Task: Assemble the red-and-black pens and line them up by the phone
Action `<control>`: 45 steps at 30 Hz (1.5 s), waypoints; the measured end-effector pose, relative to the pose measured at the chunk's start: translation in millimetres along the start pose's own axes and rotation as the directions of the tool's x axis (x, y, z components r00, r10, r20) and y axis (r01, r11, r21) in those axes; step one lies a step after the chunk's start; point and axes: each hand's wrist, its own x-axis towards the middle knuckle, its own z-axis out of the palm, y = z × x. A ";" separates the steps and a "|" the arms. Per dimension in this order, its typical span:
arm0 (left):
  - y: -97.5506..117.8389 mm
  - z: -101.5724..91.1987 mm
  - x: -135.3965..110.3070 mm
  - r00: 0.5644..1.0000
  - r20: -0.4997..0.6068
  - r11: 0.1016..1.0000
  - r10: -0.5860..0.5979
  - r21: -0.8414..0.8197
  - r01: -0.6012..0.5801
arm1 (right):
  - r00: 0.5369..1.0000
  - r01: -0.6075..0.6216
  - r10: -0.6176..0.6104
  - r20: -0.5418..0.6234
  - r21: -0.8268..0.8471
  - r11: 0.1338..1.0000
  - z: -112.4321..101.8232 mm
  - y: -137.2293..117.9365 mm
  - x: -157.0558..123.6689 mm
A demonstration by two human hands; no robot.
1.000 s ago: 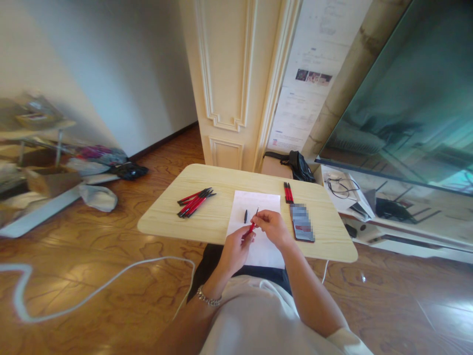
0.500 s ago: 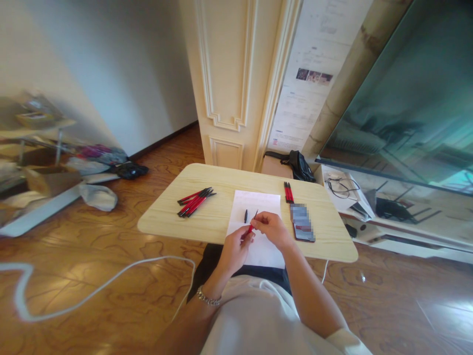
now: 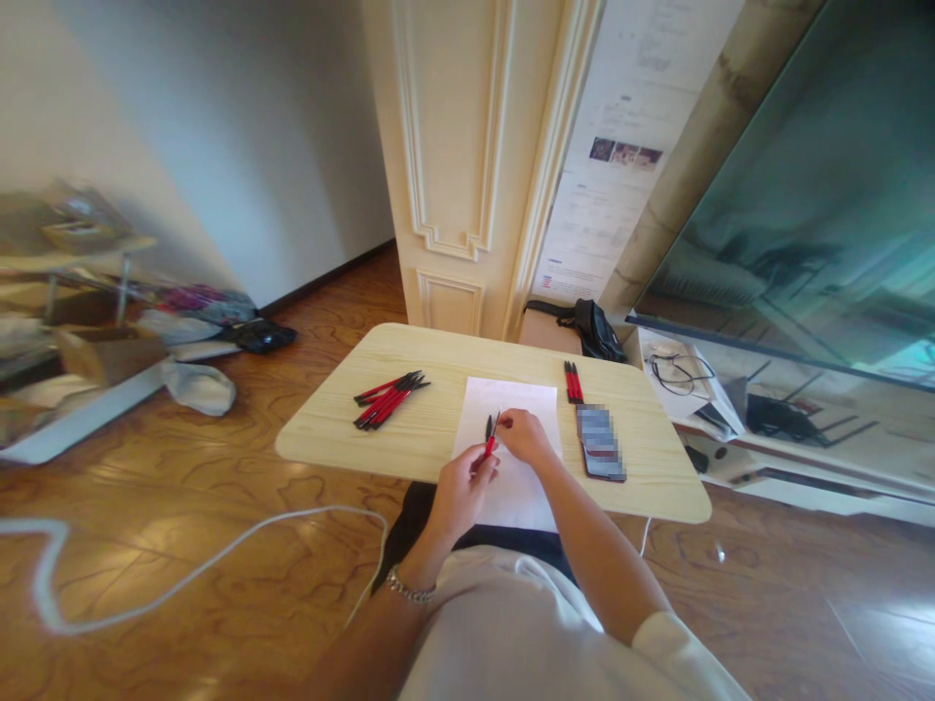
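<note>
My left hand [image 3: 467, 487] is closed around the red barrel of a pen [image 3: 490, 446], held over a white sheet of paper [image 3: 511, 501]. A thin, dark pen refill [image 3: 499, 417] sticks up out of the barrel's far end. My right hand [image 3: 524, 436] is closed, its fingertips pinched at the refill. Just behind the barrel, a small black pen part [image 3: 489, 425] lies on the paper. To the left rests a loose pile of red and black pens [image 3: 389, 401]. On the right, a few more pens [image 3: 574, 383] lie side by side above a phone [image 3: 600, 443].
The pale wooden table [image 3: 328, 428] has rounded corners. A white cable [image 3: 219, 560] runs over the wooden floor at left. Behind the table are a black bag [image 3: 595, 329] and a white cabinet [image 3: 679, 389] with cords. Bags and boxes [image 3: 109, 341] clutter the far left.
My right hand has shifted slightly up from the barrel, and my left hand has lowered a little with the pen. More of the red barrel shows between the hands.
</note>
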 end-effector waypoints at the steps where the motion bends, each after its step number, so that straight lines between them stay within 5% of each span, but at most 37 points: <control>1: -0.1 -0.1 0.2 1.000 -0.004 1.000 -0.003 -0.004 0.003 | 1.000 -0.020 0.020 0.010 -0.034 0.999 0.4 -2.1 1.9; 24: 0.7 -2.7 1.1 0.999 -0.019 1.000 0.027 0.010 -0.027 | 0.987 -0.106 0.138 0.081 -0.312 0.944 -3.4 -27.6 18.9; 36: 1.5 -3.0 2.0 1.000 -0.021 0.999 0.023 0.023 -0.023 | 0.990 -0.047 0.110 0.091 -0.519 0.854 -3.4 -39.7 11.2; 45: 4.1 -1.4 0.7 1.000 -0.013 1.000 0.018 0.017 -0.018 | 0.996 0.037 0.012 0.093 -0.506 0.862 2.0 -21.9 1.5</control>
